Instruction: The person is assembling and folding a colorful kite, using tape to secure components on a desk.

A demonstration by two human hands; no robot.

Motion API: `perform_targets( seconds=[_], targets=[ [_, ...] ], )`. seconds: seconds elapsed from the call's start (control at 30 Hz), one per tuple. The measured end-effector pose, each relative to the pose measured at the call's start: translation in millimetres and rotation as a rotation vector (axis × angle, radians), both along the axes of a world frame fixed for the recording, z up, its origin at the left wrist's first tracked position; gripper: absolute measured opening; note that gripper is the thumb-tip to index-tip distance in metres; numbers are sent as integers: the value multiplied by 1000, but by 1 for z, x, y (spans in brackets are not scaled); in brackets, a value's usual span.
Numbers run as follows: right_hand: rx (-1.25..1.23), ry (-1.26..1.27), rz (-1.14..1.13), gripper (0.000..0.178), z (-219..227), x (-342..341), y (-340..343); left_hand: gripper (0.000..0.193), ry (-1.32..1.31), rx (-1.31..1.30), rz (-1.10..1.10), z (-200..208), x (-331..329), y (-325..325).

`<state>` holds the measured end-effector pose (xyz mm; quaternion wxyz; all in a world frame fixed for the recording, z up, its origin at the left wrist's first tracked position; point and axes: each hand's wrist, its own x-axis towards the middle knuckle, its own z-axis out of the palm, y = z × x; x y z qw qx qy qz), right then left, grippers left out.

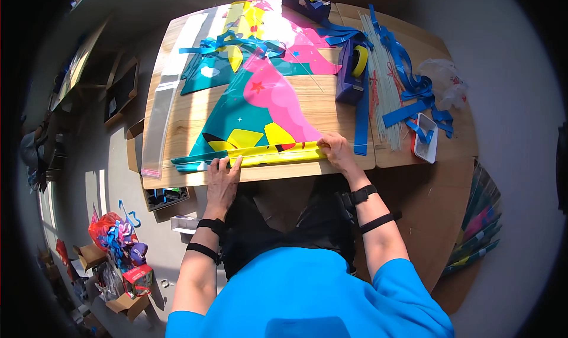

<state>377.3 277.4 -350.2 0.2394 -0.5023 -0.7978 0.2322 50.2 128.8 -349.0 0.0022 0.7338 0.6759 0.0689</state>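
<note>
A thin printed sheet (242,110), shaped like a kite sail in teal, pink and yellow, lies on the wooden table. Along its near edge runs a folded or rolled yellow and teal strip (272,154). My left hand (222,184) rests on this strip left of its middle, fingers stretched out and thumb apart. At the strip's right end, my right hand (338,151) pinches the sheet's edge between closed fingers. More printed sheets with blue ribbon (228,42) across them lie at the far side.
Two tape dispensers (350,80) stand right of the sheet. Thin pale rods (384,89), blue ribbons (408,71), a small white tray (425,139) and a plastic bag (445,80) lie further right. A clear sleeve (160,119) is at the left; boxes (127,305) stand on the floor.
</note>
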Motion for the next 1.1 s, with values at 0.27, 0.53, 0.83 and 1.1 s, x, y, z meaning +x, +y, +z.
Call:
perform_targets(
  seconds=[0.27,0.53,0.83,1.1],
  targets=[
    [91,268,-500,9,18,74,-9,59,-16,-8,-5,0,2,1],
    [-165,675,-617,24,34,59,65,57,-50,-3,2,1,2,2],
    [-625,583,-916,22,59,45,170,64,-62,-44,22,2,3,2],
    [-767,789,-779,11,36,51,168,60,-64,-26,35,-2,2,0]
  ],
)
